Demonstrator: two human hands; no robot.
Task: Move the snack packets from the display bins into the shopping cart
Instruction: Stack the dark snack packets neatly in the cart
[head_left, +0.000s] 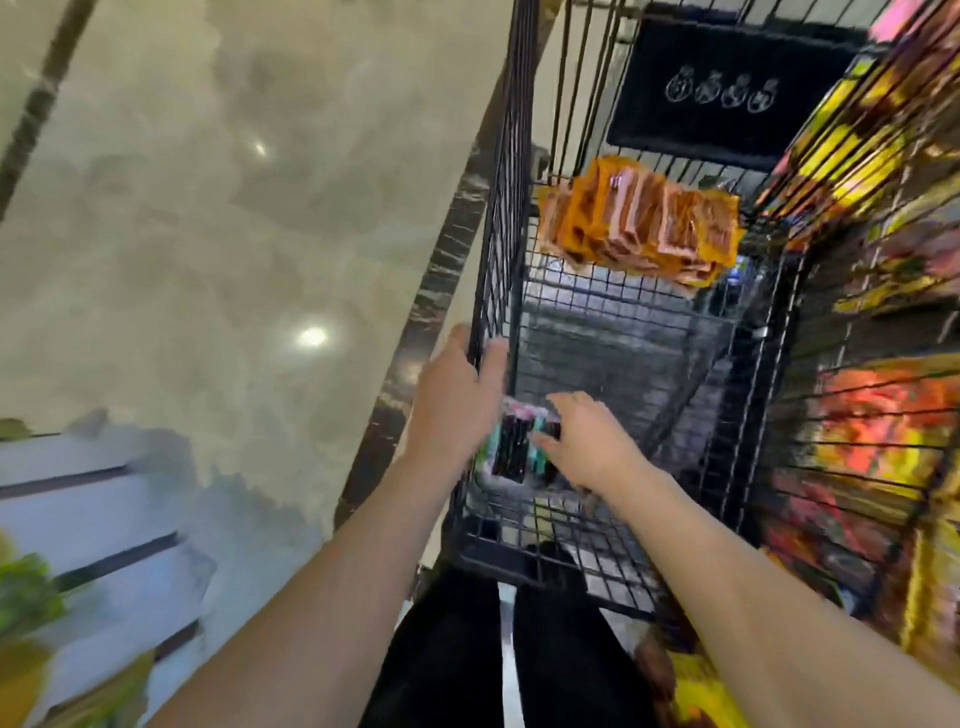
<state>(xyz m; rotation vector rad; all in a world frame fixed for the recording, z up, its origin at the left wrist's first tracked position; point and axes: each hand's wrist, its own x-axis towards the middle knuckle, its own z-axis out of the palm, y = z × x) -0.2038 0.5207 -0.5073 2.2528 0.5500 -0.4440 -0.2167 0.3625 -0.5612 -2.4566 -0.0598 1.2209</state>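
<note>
Curled over the top rim of the shopping cart's (498, 208) left wall, the left hand (457, 400) gripped the wire, with the thumb outside and the fingers hooked inside, steadying the cart. The right hand (587, 447) reached down into the near end of the cart with its fingers spread and fairly straight, pinching nothing. Its thumb side lay just beside a clutch of small packets (514, 447), dark with teal and pink, low against the near left corner. Motion blur made it hard to say whether the fingertips touched them or were just clear, though the hand looked empty.

A bundle of orange packets (639, 223) showed toward the far end of the cart, inside its walls. The display bins (878, 415) ran along the cart's right side, close against it and packed with bright yellow and red packets.

The step in hand looked like the drop-off: a load set into the cart and the right hand free. Plenty of stock remained in the bins, so the task seemed far from finished. The next move would call for lifting the right hand clear over the right wall, reaching into the nearest bin and closing on a fresh handful, while the left hand kept the cart from rolling.
</note>
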